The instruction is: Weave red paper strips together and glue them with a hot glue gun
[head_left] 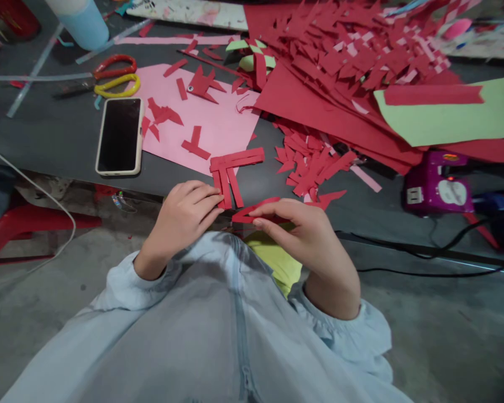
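My right hand (300,226) pinches a folded red paper strip (242,216) between thumb and fingers, just off the table's front edge. The strip is bent into a narrow, pointed loop. My left hand (193,208) has its fingers close together, their tips on the lower end of a red paper strip (223,187) at the table edge. More red strips (239,158) lie above it, some crosswise. Right of these is a pile of folded red pieces (308,159). A red paper fish (202,85) with a stuck-on eye rests on pink paper (230,126).
A phone (119,136), scissors (116,77) and a bottle of blue liquid (84,25) are on the left. Red sheets (319,112), a heap of woven red pieces (352,45) and green paper (448,120) lie right. A purple power socket (438,184) with cables sits far right.
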The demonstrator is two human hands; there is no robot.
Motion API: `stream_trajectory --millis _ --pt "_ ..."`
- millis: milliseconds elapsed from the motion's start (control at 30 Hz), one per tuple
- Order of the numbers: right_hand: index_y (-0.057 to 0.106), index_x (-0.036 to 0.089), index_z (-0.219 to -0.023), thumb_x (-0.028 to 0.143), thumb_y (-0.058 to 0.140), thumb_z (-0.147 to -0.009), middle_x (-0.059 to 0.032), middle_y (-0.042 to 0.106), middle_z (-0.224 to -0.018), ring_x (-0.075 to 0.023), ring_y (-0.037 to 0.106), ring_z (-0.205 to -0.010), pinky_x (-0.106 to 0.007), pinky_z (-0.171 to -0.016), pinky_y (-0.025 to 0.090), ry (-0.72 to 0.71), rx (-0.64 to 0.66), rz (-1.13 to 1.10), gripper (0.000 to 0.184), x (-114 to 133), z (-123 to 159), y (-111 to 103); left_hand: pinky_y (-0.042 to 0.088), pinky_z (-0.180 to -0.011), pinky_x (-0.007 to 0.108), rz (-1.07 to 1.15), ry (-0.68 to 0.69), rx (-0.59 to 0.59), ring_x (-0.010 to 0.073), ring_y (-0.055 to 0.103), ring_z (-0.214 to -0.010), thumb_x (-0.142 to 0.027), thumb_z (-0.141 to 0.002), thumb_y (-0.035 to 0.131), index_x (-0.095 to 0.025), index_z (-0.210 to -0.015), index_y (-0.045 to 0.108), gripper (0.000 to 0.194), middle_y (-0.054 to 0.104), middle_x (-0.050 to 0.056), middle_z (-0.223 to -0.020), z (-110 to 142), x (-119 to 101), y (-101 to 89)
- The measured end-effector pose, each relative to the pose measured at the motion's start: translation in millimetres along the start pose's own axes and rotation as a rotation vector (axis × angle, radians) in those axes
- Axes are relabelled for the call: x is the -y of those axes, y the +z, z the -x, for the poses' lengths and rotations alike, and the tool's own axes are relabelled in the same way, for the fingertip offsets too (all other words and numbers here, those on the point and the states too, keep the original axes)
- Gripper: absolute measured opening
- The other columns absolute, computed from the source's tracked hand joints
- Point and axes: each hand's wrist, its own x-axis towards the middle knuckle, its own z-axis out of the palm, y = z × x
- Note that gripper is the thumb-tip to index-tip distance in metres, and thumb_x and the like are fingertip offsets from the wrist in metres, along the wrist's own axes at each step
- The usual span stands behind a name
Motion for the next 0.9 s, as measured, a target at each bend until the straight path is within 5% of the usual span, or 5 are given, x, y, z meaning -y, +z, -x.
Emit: stream_trajectory --millis 900 --pt "0.073 0.022 -0.097 0.027 0.062 -0.09 -0.0024 0.077 -0.091 -0.0142 0.07 -0.08 -0.025 -0.069 0.056 -0.012 0.028 -0.036 0.014 -4.7 4.6 1.1 0.051 -0.086 0.033 0.036 0.016 -0.116 0.0198 0.063 -0.092 -0.023 -0.095 0.053 -0.013 -0.093 0.069 0.019 0.073 0.008 -0.096 -10.1 0.8 7.1"
